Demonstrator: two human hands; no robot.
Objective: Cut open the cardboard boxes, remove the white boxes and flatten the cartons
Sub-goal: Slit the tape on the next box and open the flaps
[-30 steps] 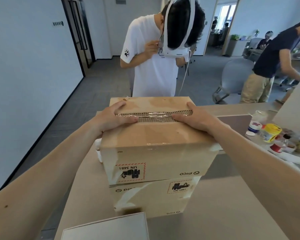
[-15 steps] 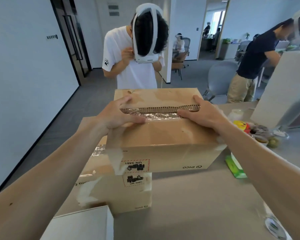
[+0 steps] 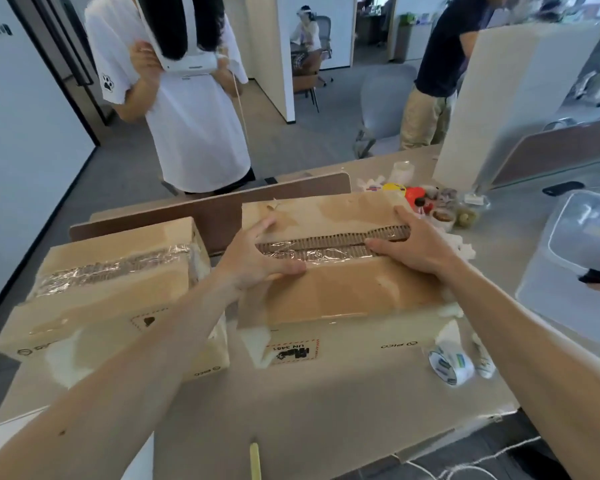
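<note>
Two taped brown cardboard boxes stand side by side on the grey table (image 3: 326,417). The right box (image 3: 347,299) has a torn, taped seam along its top and a UN 3481 label on its front. My left hand (image 3: 257,261) lies spread on the left part of that seam, thumb on the tape. My right hand (image 3: 413,244) lies flat on the right end of the seam, fingers straight. The left box (image 3: 111,292) stands untouched, its top taped over.
A tape roll (image 3: 451,367) lies right of the held box, a yellow stick (image 3: 255,457) near the front edge. A white box (image 3: 575,271) sits at the right, small clutter (image 3: 430,202) and a brown divider (image 3: 222,209) behind. A person in a white shirt (image 3: 194,126) stands opposite.
The box under my hands was stacked on the other one; it has moved right and down and now stands on the table beside it. Both hands stayed on its top seam.
</note>
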